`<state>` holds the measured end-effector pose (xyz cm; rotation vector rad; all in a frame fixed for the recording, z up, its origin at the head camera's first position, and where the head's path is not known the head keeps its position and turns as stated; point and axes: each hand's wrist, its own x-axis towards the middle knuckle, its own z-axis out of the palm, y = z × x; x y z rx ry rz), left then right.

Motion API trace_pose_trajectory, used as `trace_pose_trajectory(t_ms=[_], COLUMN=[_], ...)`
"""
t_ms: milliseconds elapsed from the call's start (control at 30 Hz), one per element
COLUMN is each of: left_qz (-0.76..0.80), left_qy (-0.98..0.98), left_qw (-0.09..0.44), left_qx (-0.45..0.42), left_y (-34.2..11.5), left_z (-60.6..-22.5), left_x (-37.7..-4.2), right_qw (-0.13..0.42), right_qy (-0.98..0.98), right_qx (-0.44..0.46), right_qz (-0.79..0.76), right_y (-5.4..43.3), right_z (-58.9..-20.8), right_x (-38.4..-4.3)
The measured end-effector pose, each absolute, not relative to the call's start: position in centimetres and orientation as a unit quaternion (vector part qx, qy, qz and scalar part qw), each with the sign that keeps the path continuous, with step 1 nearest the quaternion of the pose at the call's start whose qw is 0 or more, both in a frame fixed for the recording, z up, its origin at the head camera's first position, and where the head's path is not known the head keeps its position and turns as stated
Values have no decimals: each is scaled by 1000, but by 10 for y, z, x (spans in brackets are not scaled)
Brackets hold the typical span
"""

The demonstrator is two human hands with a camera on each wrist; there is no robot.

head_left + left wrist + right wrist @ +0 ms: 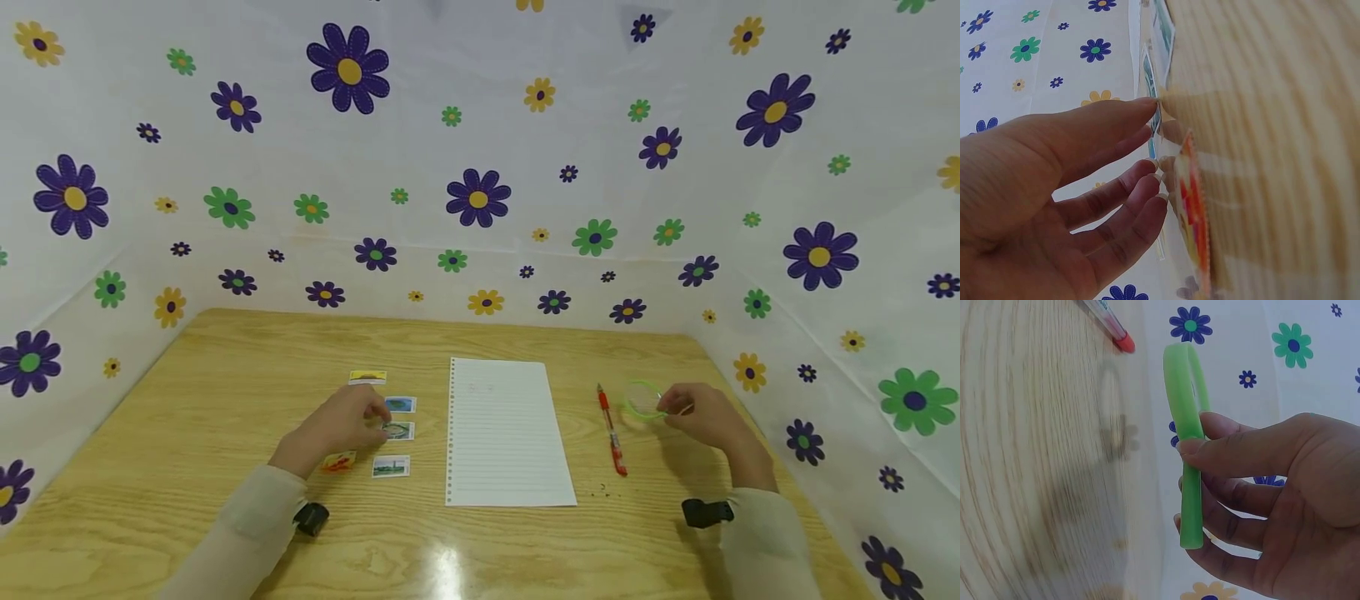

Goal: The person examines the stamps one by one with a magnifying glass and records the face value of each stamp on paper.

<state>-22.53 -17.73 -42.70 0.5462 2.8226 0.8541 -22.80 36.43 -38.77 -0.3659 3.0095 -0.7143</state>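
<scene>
In the head view my left hand (337,427) reaches over a group of small stamps on the table. Its fingertips are down at the tabletop, with the thumb right at the edge of a stamp with a green oval picture (401,431). A stamp with a red and yellow picture (1194,212) lies just beneath that hand, partly hidden by it in the head view. My right hand (703,414) pinches the handle of a green magnifying glass (1192,512) between thumb and fingers. The magnifying glass is raised off the table, and its round frame points left, towards the pen.
A yellow stamp (368,377), a blue stamp (401,405) and a landscape stamp (391,466) lie around the left hand. Lined paper (506,433) lies mid-table. Right of it are a red pen (611,429) and dark crumbs (604,492). A flowered sheet (420,167) encloses the table.
</scene>
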Motion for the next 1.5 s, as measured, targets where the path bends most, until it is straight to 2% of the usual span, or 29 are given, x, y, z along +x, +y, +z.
trace_pose_trajectory(t_ms=[933, 1500], left_qz=[275, 273], left_qy=[942, 943], left_qw=[74, 71], left_qx=[179, 176], left_y=[-175, -175], left_z=[-426, -426], left_x=[-223, -225], right_qw=[55, 78], right_qy=[971, 973], right_qx=[-49, -5], right_qz=[-226, -219], right_y=[404, 408], right_z=[-400, -405], right_x=[-227, -232])
